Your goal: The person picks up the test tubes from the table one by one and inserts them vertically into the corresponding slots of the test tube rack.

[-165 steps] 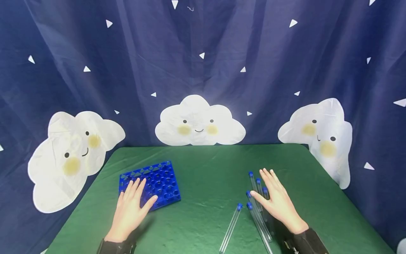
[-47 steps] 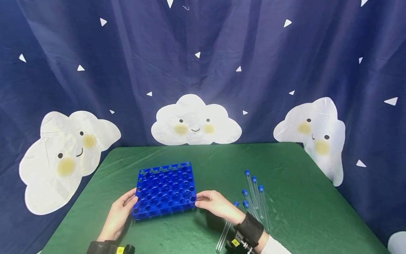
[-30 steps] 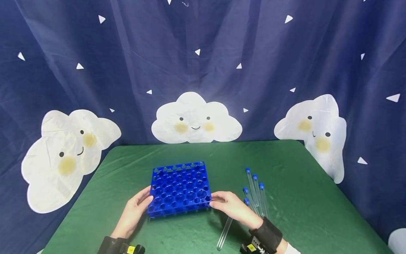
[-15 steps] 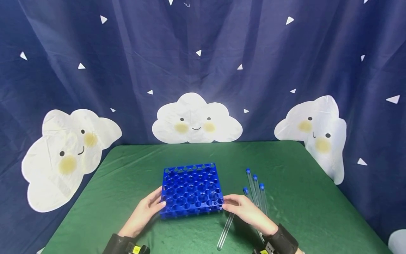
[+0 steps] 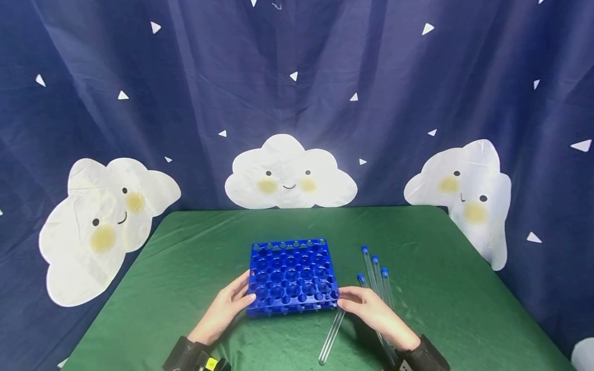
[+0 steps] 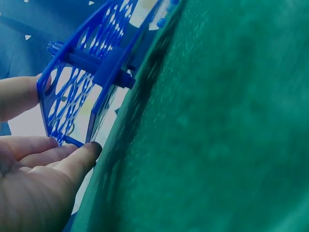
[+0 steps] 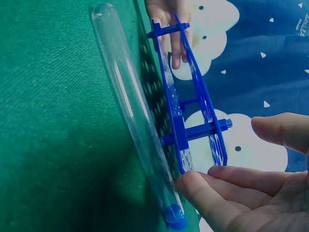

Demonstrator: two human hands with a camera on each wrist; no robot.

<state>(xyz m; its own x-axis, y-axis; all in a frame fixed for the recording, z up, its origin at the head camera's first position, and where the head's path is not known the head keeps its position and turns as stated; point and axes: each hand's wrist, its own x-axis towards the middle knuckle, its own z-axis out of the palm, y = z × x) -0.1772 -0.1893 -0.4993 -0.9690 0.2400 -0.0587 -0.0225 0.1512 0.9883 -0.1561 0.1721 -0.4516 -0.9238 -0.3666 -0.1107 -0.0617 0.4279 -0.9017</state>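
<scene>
A blue test tube rack (image 5: pixel 290 275) with rows of round holes is at mid-table, between both hands. My left hand (image 5: pixel 227 306) pinches its left end, thumb on the top plate and fingers at the lower edge, as the left wrist view shows. At the opposite end, my right hand (image 5: pixel 373 312) touches the rack with extended fingers (image 7: pixel 193 186). Its thumb (image 7: pixel 282 130) stands apart from the rack in the right wrist view. A clear test tube (image 7: pixel 128 92) with a blue cap lies beside the rack, close to these fingers; its cap is hidden in the head view.
Several more blue-capped test tubes (image 5: pixel 376 273) lie on the green tabletop (image 5: pixel 195 257) at right, partly covered by the right hand and forearm. A dark blue curtain (image 5: pixel 297 103) with white clouds hangs behind the table.
Both hands lay spread earlier, the left over the rack. They came to the rack's two ends, and the rack moved right from the table's left side to the middle. The tubes stayed put.
</scene>
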